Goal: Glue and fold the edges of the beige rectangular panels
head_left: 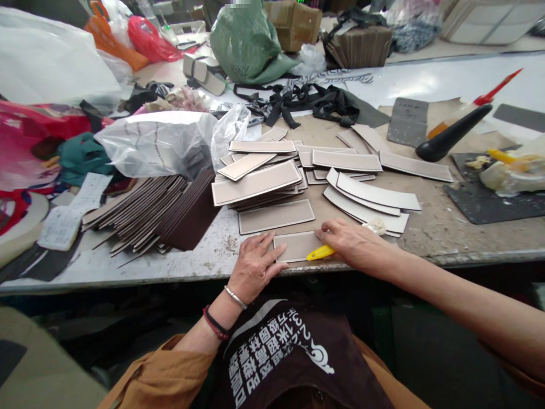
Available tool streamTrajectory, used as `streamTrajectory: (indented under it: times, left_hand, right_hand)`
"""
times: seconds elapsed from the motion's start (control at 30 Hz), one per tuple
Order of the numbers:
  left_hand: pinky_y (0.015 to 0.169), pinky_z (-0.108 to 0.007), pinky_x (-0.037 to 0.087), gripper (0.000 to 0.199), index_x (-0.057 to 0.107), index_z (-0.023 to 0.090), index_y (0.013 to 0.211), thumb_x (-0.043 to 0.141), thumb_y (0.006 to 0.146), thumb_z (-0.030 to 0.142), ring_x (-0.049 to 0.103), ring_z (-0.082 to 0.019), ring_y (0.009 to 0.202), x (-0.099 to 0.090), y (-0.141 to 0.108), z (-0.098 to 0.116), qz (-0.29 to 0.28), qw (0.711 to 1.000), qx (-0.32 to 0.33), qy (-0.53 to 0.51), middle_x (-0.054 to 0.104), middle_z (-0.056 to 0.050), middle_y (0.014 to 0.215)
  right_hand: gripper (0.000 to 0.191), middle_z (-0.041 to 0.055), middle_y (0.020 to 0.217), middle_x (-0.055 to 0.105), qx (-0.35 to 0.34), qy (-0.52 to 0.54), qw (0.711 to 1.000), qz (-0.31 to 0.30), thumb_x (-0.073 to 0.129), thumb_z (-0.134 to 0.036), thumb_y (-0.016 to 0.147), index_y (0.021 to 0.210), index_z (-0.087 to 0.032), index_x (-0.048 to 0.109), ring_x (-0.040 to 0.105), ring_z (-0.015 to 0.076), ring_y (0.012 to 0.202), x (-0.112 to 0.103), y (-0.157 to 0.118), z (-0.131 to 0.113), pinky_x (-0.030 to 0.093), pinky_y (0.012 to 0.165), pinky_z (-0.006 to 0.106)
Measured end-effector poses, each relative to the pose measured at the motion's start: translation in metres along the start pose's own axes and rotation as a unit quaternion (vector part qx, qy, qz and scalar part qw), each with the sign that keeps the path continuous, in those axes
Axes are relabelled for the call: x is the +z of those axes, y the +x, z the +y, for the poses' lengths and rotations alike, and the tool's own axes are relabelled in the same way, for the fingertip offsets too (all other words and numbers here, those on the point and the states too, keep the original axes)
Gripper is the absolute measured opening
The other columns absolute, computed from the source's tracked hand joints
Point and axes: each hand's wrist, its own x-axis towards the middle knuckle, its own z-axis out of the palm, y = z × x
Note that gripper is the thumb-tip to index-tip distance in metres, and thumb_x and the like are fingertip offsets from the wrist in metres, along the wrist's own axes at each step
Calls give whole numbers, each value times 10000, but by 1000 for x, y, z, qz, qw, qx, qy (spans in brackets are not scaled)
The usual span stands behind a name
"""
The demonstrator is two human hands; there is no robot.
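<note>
A beige rectangular panel with a dark edge (293, 246) lies flat at the table's front edge. My left hand (258, 261) rests on its left end, fingers spread. At its right end is my right hand (351, 243), closed around a brush with a yellow handle (320, 253); the handle points left over the panel and the pale bristles show beyond the hand. Just behind lies another beige panel (276, 216). Further back is a loose pile of similar panels (258, 184). Curved pale strips (377, 196) overlap behind my right hand.
Dark brown panels (187, 213) lean in a fanned stack at the left, beside a clear plastic bag (164, 142). Black straps (315, 102) lie behind the pile. To the right are a black-handled tool (453, 133) and a glue-smeared container (515, 173) on a dark mat (481, 204).
</note>
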Motion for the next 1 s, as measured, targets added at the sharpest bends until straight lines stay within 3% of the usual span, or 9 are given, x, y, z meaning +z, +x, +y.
streamTrajectory:
  times: [0.13, 0.33, 0.6, 0.83, 1.0]
  left_hand:
    - [896, -461, 433, 331, 614, 191, 1098, 596, 810, 356, 499, -280, 1093, -1, 2, 1, 3, 1000, 5, 5, 570, -134, 1223]
    - [895, -469, 432, 318, 608, 188, 1100, 571, 830, 351, 496, -282, 1097, 0, 1, 1, 5, 1000, 20, 10, 563, -139, 1229]
    - [883, -473, 440, 309, 598, 185, 1117, 557, 846, 328, 497, -283, 1089, 2, 1, -1, 12, 999, 29, 8, 551, -144, 1243]
    - [895, -470, 437, 307, 581, 213, 1138, 542, 858, 331, 500, -275, 1101, 1, 0, -1, 9, 1000, 25, 6, 549, -127, 1252]
    - [907, -465, 431, 318, 578, 226, 1148, 557, 847, 328, 511, -274, 1095, 2, 0, -1, 6, 1000, 21, -1, 546, -115, 1260]
  right_hand:
    - [472, 145, 1029, 544, 34, 51, 997, 54, 688, -253, 741, 1156, -94, 527, 537, 245, 933, 3, -13, 15, 472, 790, 329]
    - [361, 109, 943, 531, 110, 106, 984, 90, 439, -56, 796, 1137, -113, 544, 541, 200, 838, 6, -55, 28, 475, 741, 298]
    - [436, 102, 991, 541, 169, 136, 970, 110, 402, -12, 738, 1128, -143, 549, 541, 204, 903, 14, -81, 17, 476, 794, 316]
    - [456, 122, 1017, 547, 158, 106, 978, 86, 402, -25, 798, 1239, -105, 488, 537, 208, 926, 17, -75, 3, 493, 783, 305]
    - [371, 118, 919, 586, 149, 4, 989, -1, 439, -73, 855, 1219, -96, 507, 543, 225, 855, 15, -68, -4, 501, 696, 300]
